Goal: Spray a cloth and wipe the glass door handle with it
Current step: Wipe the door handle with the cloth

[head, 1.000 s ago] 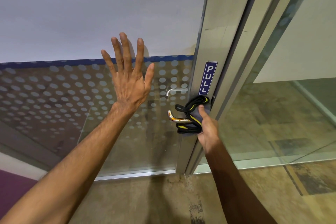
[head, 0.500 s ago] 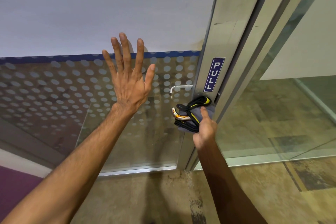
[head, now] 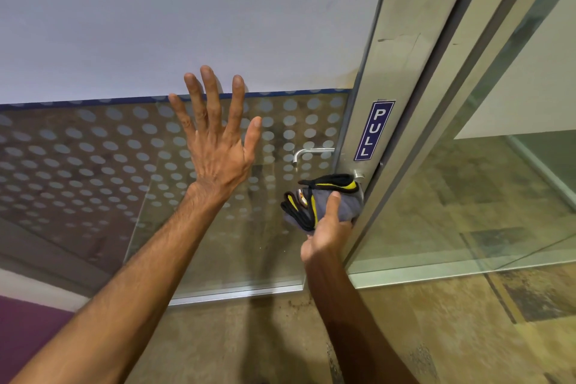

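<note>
Wiping is judged to be under way: the grey cloth with black-and-yellow trim point(head: 338, 207) is bunched around the chrome lever door handle point(head: 358, 177), leaving only the lever tip and its round base exposed. The right hand point(head: 327, 232) grips the cloth from below, thumb pressed on its front. The left hand point(head: 218, 150) holds nothing; it lies spread wide, palm apparently against the dot-frosted glass door panel point(head: 93, 165).

Likely faults from this position:

- Downward force through the cloth may depress the lever, release the latch and let the door swing; the bracing palm is the only restraint.
- Loose trim loops hang past the lever tip and may snag or pull the cloth off.
- Knuckles working close to the brushed aluminium door frame point(head: 392, 87) risk pinching against it.
- The flat palm may leave prints on the glass.
- Whether the cloth is damp cannot be determined; a dry cloth would only smear.
</note>
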Motion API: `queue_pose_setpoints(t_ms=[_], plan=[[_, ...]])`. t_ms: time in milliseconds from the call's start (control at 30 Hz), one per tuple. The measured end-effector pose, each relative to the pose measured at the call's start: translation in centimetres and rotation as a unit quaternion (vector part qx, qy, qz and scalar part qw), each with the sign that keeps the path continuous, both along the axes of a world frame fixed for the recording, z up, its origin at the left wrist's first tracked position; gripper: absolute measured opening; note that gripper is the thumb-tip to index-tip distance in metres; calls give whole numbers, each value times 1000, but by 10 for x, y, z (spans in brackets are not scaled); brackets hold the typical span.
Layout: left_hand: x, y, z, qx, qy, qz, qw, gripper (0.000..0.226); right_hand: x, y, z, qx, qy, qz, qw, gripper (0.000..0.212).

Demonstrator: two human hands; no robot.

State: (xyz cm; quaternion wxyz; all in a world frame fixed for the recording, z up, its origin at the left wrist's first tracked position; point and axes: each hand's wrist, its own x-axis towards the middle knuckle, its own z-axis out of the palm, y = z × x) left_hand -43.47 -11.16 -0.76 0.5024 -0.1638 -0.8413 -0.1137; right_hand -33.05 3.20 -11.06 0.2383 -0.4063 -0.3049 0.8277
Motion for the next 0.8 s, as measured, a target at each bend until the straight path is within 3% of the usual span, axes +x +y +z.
queue_pose_setpoints(t_ms=[233, 567, 733, 800], plan=[[-5, 1, -4, -6, 19, 15, 1000, 68, -8, -38, 14, -56, 16, 21, 998, 15], [-4, 2, -3, 0, 19, 24, 1000, 71, -14, -49, 16, -38, -18, 4, 999, 30], [-3, 2, -2, -6, 20, 19, 1000, 75, -7, -42, 9, 2, -50, 82, 995, 41], [-3, 2, -2, -3, 18, 19, 1000, 75, -2, -36, 8, 8, -52, 122, 991, 36]])
